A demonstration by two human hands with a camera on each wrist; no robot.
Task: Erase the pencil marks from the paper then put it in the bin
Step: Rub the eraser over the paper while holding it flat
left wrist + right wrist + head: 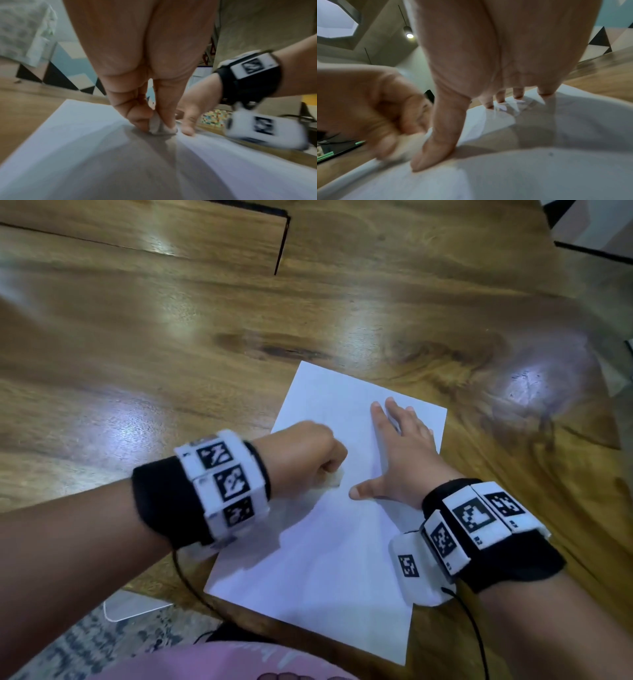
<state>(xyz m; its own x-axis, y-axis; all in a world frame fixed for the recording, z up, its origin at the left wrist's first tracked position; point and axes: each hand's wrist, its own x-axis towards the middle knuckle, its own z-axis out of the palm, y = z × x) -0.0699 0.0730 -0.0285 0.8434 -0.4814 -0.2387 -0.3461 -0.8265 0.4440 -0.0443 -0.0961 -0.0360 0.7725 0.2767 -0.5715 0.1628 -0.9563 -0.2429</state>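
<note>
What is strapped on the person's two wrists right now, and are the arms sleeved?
Each wrist carries a black fabric band, left and right, ringed with white blocks bearing black square code markers. A white camera box sits on the right wrist. Thin black cables trail off. Forearms are bare, no sleeves.

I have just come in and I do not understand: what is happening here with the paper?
A person is erasing marks on a white paper that lies on a wooden table. The left hand pinches a small eraser against the sheet, and the right hand presses flat on the paper. No bin is in view.
</note>
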